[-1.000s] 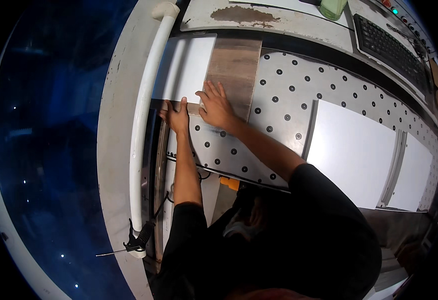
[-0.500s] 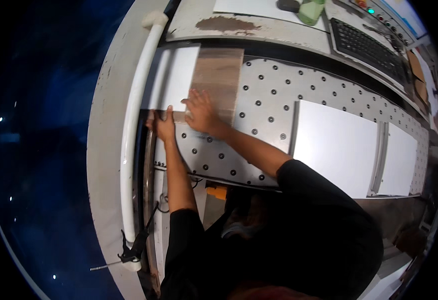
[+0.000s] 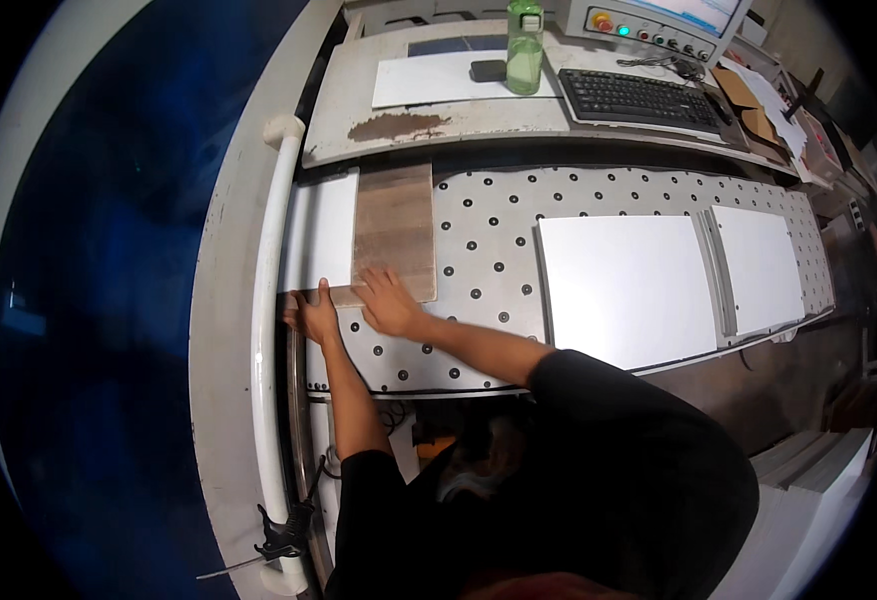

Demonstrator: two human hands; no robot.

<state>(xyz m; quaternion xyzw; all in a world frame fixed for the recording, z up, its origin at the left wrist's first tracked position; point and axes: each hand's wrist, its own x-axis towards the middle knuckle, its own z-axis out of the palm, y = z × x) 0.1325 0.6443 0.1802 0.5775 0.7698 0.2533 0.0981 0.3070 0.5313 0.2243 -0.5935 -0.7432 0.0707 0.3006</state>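
Note:
A brown wood-grain board [image 3: 396, 228] lies flat on a white panel [image 3: 321, 235] at the left end of a grey dotted machine bed [image 3: 479, 260]. My right hand [image 3: 387, 302] rests flat on the board's near edge, fingers spread. My left hand [image 3: 311, 315] presses on the near edge of the white panel, just left of the board, with its thumb up against it. Neither hand closes around anything.
Two white panels [image 3: 627, 285] [image 3: 766, 265] lie on the right of the bed. A white pipe rail [image 3: 267, 330] runs along the left side. Behind stand a bench with a green bottle [image 3: 525, 34], a black keyboard [image 3: 641, 96] and a control panel [image 3: 649, 18].
The view has swung so the bench and bottle show more fully. Both hands stay at the near edge of the board and panel, shifted only slightly.

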